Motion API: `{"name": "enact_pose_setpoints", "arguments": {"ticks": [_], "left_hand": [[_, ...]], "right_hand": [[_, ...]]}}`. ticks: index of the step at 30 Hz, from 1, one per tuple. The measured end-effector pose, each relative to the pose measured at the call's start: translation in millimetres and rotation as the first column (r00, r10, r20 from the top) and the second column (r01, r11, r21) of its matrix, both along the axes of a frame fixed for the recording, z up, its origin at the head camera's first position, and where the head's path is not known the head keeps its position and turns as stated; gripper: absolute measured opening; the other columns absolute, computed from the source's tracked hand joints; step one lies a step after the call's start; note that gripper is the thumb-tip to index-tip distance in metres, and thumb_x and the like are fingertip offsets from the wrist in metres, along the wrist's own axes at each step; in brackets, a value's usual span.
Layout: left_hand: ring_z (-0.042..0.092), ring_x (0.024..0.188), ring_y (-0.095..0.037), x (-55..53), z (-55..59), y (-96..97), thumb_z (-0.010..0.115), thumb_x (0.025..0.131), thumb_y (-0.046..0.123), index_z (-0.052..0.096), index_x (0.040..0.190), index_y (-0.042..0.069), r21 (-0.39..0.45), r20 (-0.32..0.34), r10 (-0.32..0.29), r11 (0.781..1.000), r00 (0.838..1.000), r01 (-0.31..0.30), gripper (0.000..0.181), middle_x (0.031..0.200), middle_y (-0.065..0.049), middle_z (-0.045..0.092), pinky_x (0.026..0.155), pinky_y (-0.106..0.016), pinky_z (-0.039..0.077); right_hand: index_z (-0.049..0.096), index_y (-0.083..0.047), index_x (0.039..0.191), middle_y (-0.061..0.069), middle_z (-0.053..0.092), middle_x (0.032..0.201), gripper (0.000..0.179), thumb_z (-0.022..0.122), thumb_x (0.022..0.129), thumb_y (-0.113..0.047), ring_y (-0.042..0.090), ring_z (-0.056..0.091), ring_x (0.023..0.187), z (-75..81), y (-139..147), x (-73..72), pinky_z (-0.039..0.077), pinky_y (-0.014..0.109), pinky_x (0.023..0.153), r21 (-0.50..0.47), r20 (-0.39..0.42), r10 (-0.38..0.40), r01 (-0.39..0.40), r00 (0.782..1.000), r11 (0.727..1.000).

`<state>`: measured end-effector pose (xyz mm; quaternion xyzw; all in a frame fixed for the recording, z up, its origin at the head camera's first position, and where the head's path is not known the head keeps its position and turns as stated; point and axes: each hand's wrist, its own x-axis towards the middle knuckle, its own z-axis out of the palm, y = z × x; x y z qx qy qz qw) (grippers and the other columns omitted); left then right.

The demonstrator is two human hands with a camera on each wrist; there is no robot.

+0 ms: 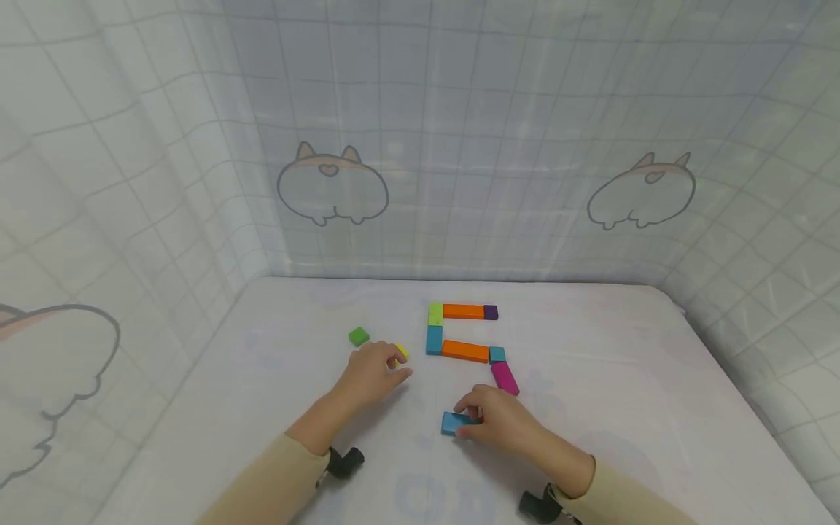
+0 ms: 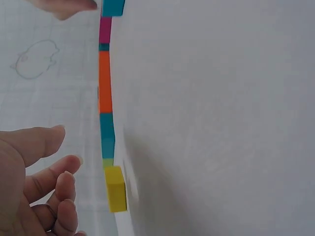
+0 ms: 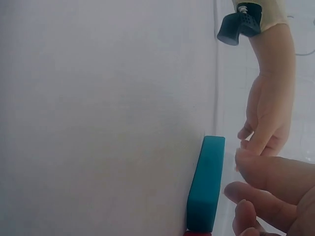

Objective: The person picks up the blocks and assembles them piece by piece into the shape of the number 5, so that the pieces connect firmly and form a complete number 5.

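My left hand (image 1: 372,372) hovers over the table beside a yellow block (image 1: 402,351), thumb and fingers apart and holding nothing. In the left wrist view the yellow block (image 2: 116,189) stands clear of the fingertips. My right hand (image 1: 502,415) is above a blue block (image 1: 453,423) that lies flat nearer me. Its thumb and fingers overlap that block in the head view, but the right wrist view shows the fingertips (image 3: 243,160) apart from the blue block (image 3: 206,184). A bit of a red block (image 3: 197,233) shows at the blue one's end, mostly hidden by my hand.
Several blocks form a bent line ahead: purple (image 1: 491,312), orange (image 1: 463,311), lime (image 1: 436,315), blue (image 1: 434,340), another orange (image 1: 465,351), a small teal (image 1: 497,354) and magenta (image 1: 504,378). A green block (image 1: 359,336) lies left of them on the white table (image 1: 617,379).
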<state>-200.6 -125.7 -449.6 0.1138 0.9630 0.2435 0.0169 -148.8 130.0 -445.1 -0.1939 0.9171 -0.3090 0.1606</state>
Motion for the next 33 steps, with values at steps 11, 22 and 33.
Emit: {"name": "enact_pose_setpoints", "arguments": {"ticks": [11, 22, 33], "left_hand": [[0.052, 0.083, -0.017, -15.3, -0.1, -3.5, 0.076, 0.090, 0.032, 0.070, 0.107, 0.019, 0.027, 0.009, 0.049, 0.998, 0.999, -0.049, 0.022, 0.091, 0.003, 0.060, 0.077, -0.036, 0.045], [0.057, 0.089, -0.021, -28.3, -3.6, -9.2, 0.076, 0.089, 0.029, 0.073, 0.115, 0.015, 0.010, 0.000, 0.046, 0.999, 0.999, -0.046, 0.030, 0.095, -0.001, 0.065, 0.084, -0.044, 0.043], [0.059, 0.094, -0.022, -38.4, -6.7, -13.8, 0.077, 0.087, 0.033, 0.071, 0.124, 0.016, -0.047, 0.064, 0.032, 0.998, 0.997, -0.029, 0.041, 0.099, -0.004, 0.067, 0.085, -0.045, 0.045]], "right_hand": [[0.077, -0.012, 0.104, -0.007, 0.054, 0.078, 0.025, 0.084, 0.082, -0.021, 0.011, 0.051, 0.075, -1.4, 0, -0.9, 0.047, 0.021, 0.064, 0.034, -0.017, 0.014, -0.013, 1.000, 0.999], [0.076, -0.014, 0.104, -0.007, 0.053, 0.077, 0.023, 0.084, 0.083, -0.022, 0.012, 0.051, 0.076, -6.9, 3, -2.6, 0.046, 0.022, 0.064, 0.040, -0.013, -0.003, 0.003, 1.000, 0.999], [0.077, -0.016, 0.103, -0.004, 0.053, 0.073, 0.022, 0.084, 0.083, -0.022, 0.012, 0.051, 0.072, -7.8, 3, -3.9, 0.043, 0.023, 0.059, 0.030, 0.022, -0.020, 0.019, 1.000, 0.999]]}}
